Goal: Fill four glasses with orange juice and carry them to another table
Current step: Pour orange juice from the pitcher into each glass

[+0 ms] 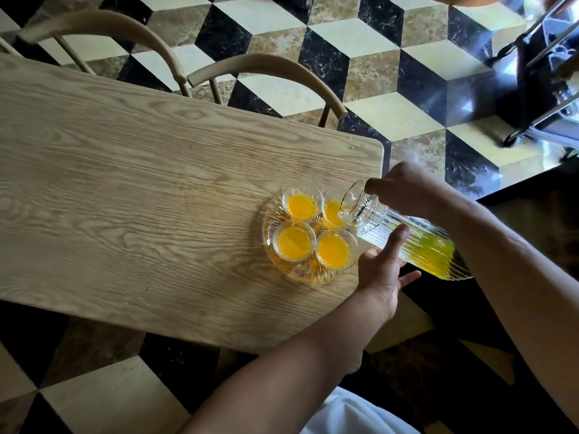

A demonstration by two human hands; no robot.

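A: While the jug (404,236) tips over the far right glass (335,214), how far along?

B: Filling looks nearly done; all four glasses on the glass tray (272,261), near the table's (125,183) right end, hold juice. Carrying is left.

A: Grips?

B: Right hand (404,191) is closed round the jug's neck. Left hand (383,267), open, touches its underside. Jug is part full.

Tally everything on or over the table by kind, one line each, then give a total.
Glasses with orange juice: 4 (first, second, third, fourth)
Glass tray: 1
Ribbed glass pitcher: 1
Hands: 2 (left hand, right hand)
Total: 8
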